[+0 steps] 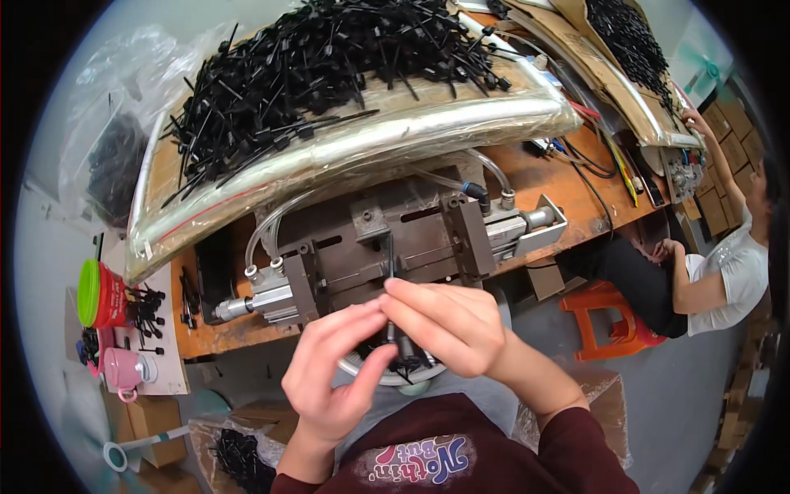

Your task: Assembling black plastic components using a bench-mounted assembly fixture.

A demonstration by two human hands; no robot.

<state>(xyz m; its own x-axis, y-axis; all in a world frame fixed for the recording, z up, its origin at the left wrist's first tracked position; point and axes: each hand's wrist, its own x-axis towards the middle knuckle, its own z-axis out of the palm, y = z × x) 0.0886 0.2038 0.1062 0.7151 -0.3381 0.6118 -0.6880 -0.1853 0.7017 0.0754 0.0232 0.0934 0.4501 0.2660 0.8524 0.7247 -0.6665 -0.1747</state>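
My right hand (453, 325) has its fingers pressed together over the front of a dark metal clamping fixture (354, 243). A thin black rod-like part (390, 257) runs from the fixture's middle block down to these fingertips, which seem to pinch it; the grip itself is hidden. My left hand (333, 375) meets the right at the fingertips, its fingers stretched out and its thumb apart. Below the hands a round pale-rimmed container (374, 377), partly hidden, holds black parts. Air cylinders (276, 295) with clear hoses flank the fixture.
A plastic-wrapped tray (370, 128) heaped with black stemmed parts stands behind the fixture on the wooden bench (568, 198). At left are a red-and-green tub (103, 295) and a pink mug (125, 368). Another person (728, 280) sits at right on an orange stool (588, 317).
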